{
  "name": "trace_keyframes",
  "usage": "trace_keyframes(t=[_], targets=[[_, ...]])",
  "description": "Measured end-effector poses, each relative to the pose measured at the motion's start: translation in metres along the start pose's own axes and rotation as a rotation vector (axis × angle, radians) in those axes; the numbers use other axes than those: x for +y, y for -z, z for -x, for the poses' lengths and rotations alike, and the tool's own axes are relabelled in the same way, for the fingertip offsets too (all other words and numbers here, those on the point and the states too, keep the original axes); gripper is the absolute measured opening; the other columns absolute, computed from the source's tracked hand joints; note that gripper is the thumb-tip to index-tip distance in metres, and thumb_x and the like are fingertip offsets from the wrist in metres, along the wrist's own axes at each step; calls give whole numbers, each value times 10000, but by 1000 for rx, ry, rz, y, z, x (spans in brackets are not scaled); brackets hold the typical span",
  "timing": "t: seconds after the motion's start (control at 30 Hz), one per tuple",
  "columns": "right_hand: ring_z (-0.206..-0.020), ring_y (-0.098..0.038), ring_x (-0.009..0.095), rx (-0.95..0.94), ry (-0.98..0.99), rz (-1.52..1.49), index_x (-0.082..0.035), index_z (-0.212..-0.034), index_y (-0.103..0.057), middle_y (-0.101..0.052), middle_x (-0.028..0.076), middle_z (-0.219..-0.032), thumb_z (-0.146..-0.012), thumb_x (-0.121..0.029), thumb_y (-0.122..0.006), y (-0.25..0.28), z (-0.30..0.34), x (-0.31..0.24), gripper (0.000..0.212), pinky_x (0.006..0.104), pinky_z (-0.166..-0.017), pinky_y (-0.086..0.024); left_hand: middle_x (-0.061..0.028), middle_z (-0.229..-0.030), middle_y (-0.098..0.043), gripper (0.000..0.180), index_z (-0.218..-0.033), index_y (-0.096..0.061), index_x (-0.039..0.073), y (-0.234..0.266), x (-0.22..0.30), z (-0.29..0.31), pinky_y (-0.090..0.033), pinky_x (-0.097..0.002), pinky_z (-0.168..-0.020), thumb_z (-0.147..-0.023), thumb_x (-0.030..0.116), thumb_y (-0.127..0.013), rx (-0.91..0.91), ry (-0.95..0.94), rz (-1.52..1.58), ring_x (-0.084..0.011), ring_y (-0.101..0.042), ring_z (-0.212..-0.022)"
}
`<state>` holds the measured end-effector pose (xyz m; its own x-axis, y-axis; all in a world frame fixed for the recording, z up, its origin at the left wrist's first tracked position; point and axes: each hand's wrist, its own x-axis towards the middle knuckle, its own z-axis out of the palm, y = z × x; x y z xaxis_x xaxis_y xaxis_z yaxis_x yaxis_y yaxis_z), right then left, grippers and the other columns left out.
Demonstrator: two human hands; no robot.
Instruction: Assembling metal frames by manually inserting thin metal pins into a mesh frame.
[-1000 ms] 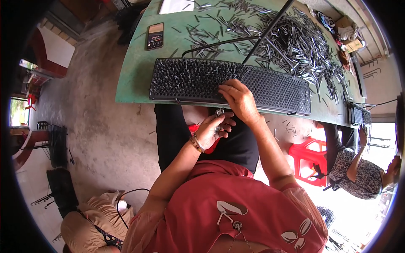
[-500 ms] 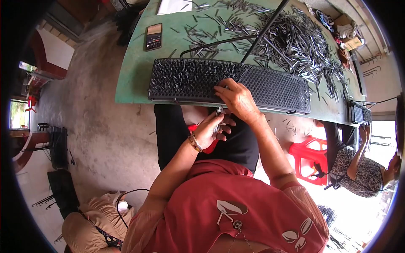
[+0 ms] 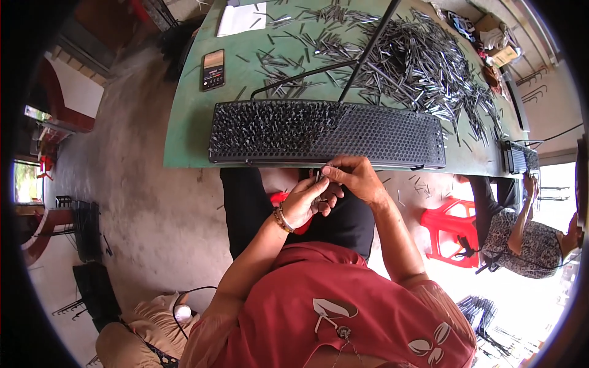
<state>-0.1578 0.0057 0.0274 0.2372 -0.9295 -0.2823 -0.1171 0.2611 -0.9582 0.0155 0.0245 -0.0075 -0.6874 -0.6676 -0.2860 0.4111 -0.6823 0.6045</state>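
Just below the table's front edge my two hands meet. My left hand point(image 3: 307, 199) is closed round a few small dark metal pieces, mostly covered by its fingers. The thumb and forefinger of my right hand point(image 3: 359, 179) pinch at the top of those pieces; what exactly they grip is too small to make out. Before me on the table's near edge lies a long black perforated rack point(image 3: 380, 138). Many slim metal pieces point(image 3: 264, 129) stand upright in its left half and part of its middle, while holes show bare on the right.
A large heap of loose metal pieces point(image 3: 423, 67) covers the back right of the green table point(image 3: 190, 135). A black rod frame point(image 3: 368, 49) rises behind the rack. Left are a phone point(image 3: 213, 70) and white paper point(image 3: 242, 19). A co-worker point(image 3: 527, 242) sits right, by a red stool point(image 3: 451, 230).
My right hand has come down from the rack's middle to my left hand, which stays below the table edge. The view has shifted slightly, so the table sits lower.
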Motion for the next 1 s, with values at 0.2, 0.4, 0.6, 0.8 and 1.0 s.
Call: trace_keyframes(t=[0.2, 0.4, 0.6, 0.8, 1.0], targets=[[-615, -515, 66, 100, 55, -65, 27, -859, -673, -602, 15, -704, -840, -196, -676, 5, 4, -6, 224, 224, -537, -410, -66, -914, -613, 314, -1069, -522, 46, -3, 3, -12, -493, -217, -551, -969, 327, -424, 47, -95, -211, -91, -579, -704], [-557, -492, 54, 227, 87, -89, 24, -906, -673, -633, 30, -705, -816, -187, -702, 19, -6, -4, 232, 204, -482, -390, -66, -915, -621, 390, -1135, -524, 32, -9, 7, -21, -497, -218, -555, -963, 367, -425, 95, -82, -166, -90, -582, -704], [-577, -481, 40, 404, 274, 129, 3, -914, -665, -622, 6, -729, -822, -178, -694, 25, -26, -26, 205, 196, -516, -396, -77, -950, -628, 417, -1191, -506, 35, -9, 2, -22, -508, -244, -588, -957, 373, -437, 176, -42, -153, -97, -588, -728], [-660, -585, 153, 335, 524, 385, -5, -916, -664, -637, 82, -796, -793, -137, -699, 29, -57, -18, 184, 266, -586, -458, -71, -935, -627, 389, -1170, -512, 41, -5, -4, -18, -508, -256, -593, -959, 359, -438, 179, -33, -141, -101, -587, -741], [-682, -614, 194, 299, 608, 428, 11, -910, -656, -640, 98, -832, -796, -126, -689, 26, -63, -16, 181, 286, -612, -481, -67, -933, -626, 369, -1161, -519, 46, -1, -8, -16, -506, -255, -588, -962, 345, -434, 184, -25, -117, -100, -587, -734]])
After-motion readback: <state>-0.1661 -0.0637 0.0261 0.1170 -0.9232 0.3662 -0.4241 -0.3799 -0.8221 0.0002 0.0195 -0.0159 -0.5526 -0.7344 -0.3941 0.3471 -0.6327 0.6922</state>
